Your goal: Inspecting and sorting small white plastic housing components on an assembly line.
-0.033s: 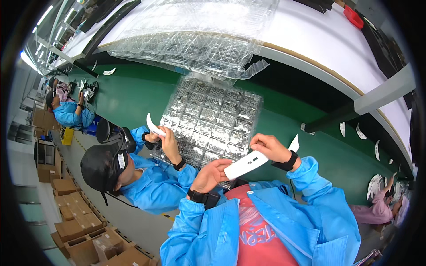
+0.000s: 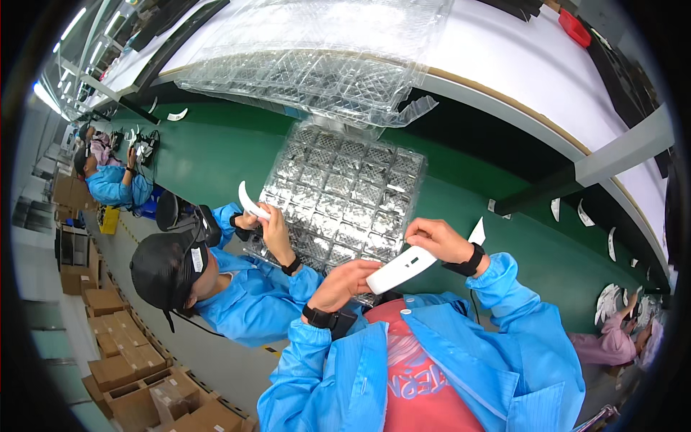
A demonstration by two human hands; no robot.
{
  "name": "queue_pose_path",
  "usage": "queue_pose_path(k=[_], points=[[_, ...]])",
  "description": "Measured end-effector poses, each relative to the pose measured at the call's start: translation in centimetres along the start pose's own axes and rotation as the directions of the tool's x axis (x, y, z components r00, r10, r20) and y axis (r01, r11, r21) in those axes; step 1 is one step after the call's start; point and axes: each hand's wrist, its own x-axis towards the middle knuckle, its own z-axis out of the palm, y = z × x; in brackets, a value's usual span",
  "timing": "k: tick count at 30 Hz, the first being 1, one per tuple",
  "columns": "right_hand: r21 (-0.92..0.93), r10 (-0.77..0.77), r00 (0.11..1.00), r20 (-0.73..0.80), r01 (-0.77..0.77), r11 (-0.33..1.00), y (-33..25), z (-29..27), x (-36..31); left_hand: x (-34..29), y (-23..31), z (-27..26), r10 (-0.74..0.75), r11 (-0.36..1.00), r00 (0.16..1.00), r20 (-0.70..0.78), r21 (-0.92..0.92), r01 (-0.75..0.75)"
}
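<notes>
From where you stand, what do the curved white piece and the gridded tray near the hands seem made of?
White piece: probably plastic, smooth and satin, judging by its even white surface, though coated metal is possible. Tray: likely thin clear plastic and glossy, judging by the bright glints across its pockets.

There are two foreground handheld panels [image 2: 396, 273], one red container [image 2: 574, 29].

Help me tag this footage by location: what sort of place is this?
Probably a factory workshop: two blue-jacketed people hold white parts, a clear compartmented tray lies ahead, and cardboard boxes line the left.
</notes>
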Motion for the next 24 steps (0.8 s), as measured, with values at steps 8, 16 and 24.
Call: queue_pose_path(k=[8,16,24], points=[[-0.388,-0.441,0.891,-0.110,0.370,0.844,-2.1,1.0,0.5,2.4,-1.3,3.3,-0.088,0.870,0.996,0.005,0.487,0.074],[-0.103,0.041,0.992,-0.116,-0.053,0.993,-5.0,0.9,-2.4,2.8,-2.8,4.3,0.174,0.978,0.959,-0.225,0.152,-0.142],[-0.233,-0.087,0.995,-0.050,0.073,0.970,-4.5,1.7,-2.3,2.8,-3.4,4.8,0.253,0.955,0.934,-0.254,0.218,-0.199]])
